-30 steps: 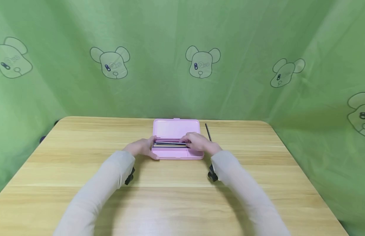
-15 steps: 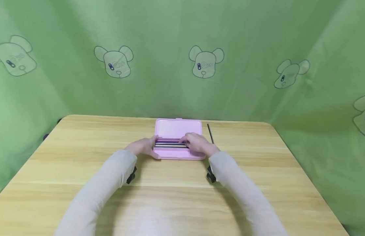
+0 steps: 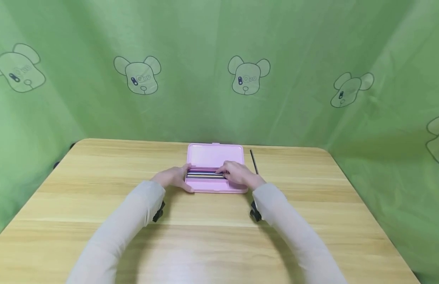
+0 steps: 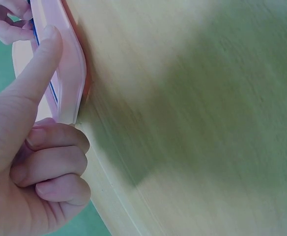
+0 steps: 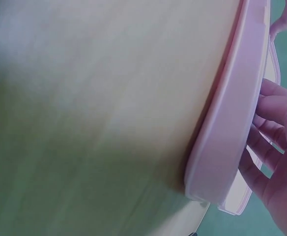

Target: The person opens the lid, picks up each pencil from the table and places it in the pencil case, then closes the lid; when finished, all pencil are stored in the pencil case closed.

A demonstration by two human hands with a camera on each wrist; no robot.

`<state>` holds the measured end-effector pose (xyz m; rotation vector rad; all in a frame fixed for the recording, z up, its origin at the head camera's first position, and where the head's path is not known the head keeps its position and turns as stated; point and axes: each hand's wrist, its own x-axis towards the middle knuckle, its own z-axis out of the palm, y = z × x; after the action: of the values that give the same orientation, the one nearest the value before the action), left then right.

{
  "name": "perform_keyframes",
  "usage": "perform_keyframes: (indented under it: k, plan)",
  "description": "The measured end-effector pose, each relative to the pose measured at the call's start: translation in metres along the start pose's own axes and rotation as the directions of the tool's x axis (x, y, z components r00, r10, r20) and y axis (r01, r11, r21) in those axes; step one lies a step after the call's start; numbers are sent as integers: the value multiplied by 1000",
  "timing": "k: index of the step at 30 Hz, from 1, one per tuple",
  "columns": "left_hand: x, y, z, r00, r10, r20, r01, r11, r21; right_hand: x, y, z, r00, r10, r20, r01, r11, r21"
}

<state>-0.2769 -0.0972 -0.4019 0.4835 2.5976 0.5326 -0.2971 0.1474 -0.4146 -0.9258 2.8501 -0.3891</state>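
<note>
A pink pencil case (image 3: 207, 186) stands with its lid (image 3: 215, 154) up at the back of the table. Several slim pencils (image 3: 205, 175) lie lengthwise in its rear compartment. My left hand (image 3: 174, 177) grips the case's left end, its thumb along the front wall; in the left wrist view several of its fingers (image 4: 55, 167) are curled outside the end. My right hand (image 3: 237, 173) reaches in from the right, fingers over the right ends of the pencils. In the right wrist view the case wall hides the fingertips of that hand (image 5: 281, 132), so a pinch cannot be made out.
One dark pencil (image 3: 254, 161) lies on the wooden table (image 3: 205, 244) just right of the case, partly behind the right wrist. A green curtain (image 3: 191, 106) with mouse-head outlines hangs close behind the table's back edge.
The pencil by my right fingers, slightly slanted earlier, now lies level beside the others. My left hand stays on the case's end. The view has shifted a little.
</note>
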Motion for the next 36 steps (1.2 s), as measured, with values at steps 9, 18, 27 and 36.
perform_keyframes:
  k: [9, 18, 27, 36]
  plan:
    - [2, 0, 1, 1000, -20, 5, 20, 1000, 17, -5, 8, -3, 999, -6, -51, 11, 995, 104]
    - [1, 0, 1, 1000, -13, 1, 13, 1000, 18, -21, 30, -14, 992, 36, -121, -5, 969, 248]
    - [3, -1, 1, 1000, -19, 16, 19, 1000, 20, -37, 51, -15, 991, 68, -117, -27, 946, 322]
    - [1, 1, 0, 1000, -6, 13, 6, 999, 35, -52, 66, -16, 987, 115, -112, -66, 926, 371]
